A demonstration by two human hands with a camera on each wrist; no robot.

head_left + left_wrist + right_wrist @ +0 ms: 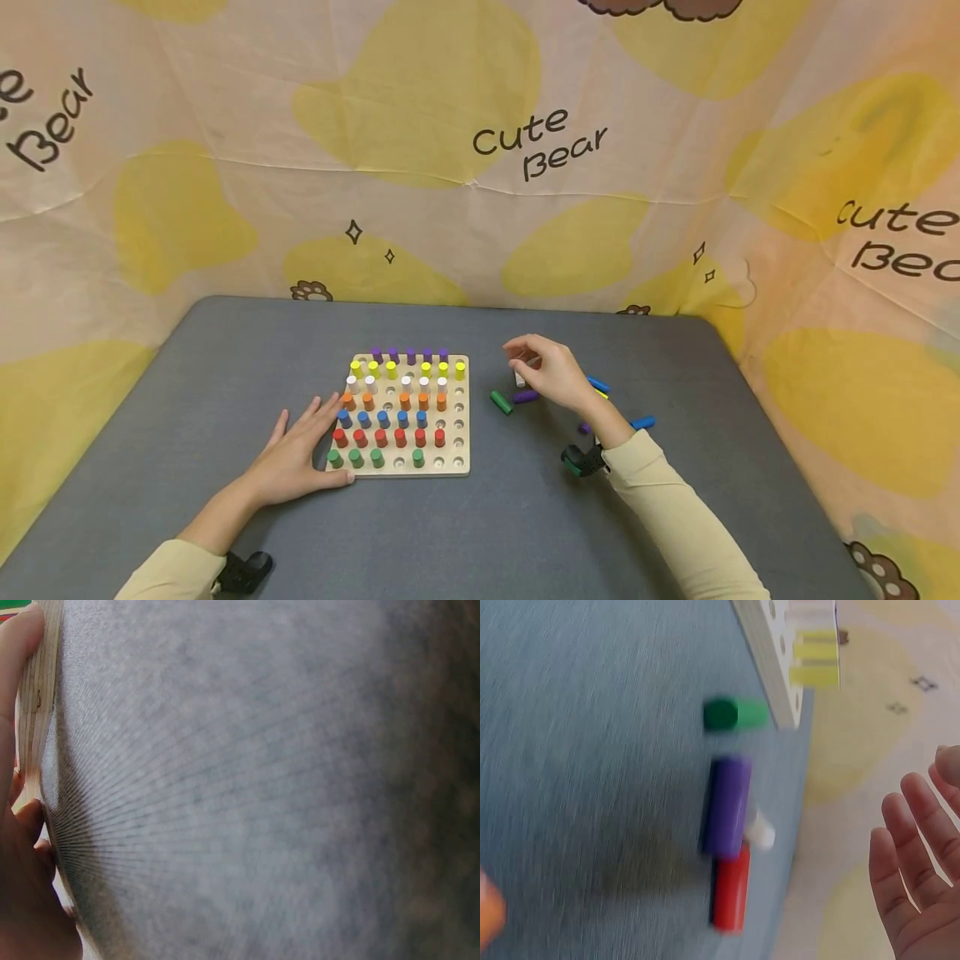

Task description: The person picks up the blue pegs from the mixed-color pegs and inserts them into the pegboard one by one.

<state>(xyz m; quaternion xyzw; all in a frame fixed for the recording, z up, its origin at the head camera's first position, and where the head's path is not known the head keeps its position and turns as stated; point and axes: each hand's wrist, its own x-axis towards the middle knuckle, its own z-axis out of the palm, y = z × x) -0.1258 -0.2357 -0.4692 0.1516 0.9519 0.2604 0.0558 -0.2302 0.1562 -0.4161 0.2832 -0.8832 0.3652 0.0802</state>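
A wooden pegboard point(466, 433) carries rows of coloured pegs, from purple at the back to green at the front. Along its left side lies my left hand point(296, 462), fingers spread and thumb at the front left corner, touching the board. To the right of the board my right hand point(553, 375) hovers over loose pegs, its fingers loosely bent with nothing seen between them. A white peg point(520, 381) lies below those fingers. Beside it are a purple peg point(728, 806), a green peg point(501, 402) and a red peg point(731, 889).
Further right, near the right forearm, lie a blue peg point(642, 422), another blue peg point(598, 384) and a yellow peg point(602, 394). Some pegs are partly hidden by that arm. A printed cloth point(420, 108) stands behind the grey table point(420, 542).
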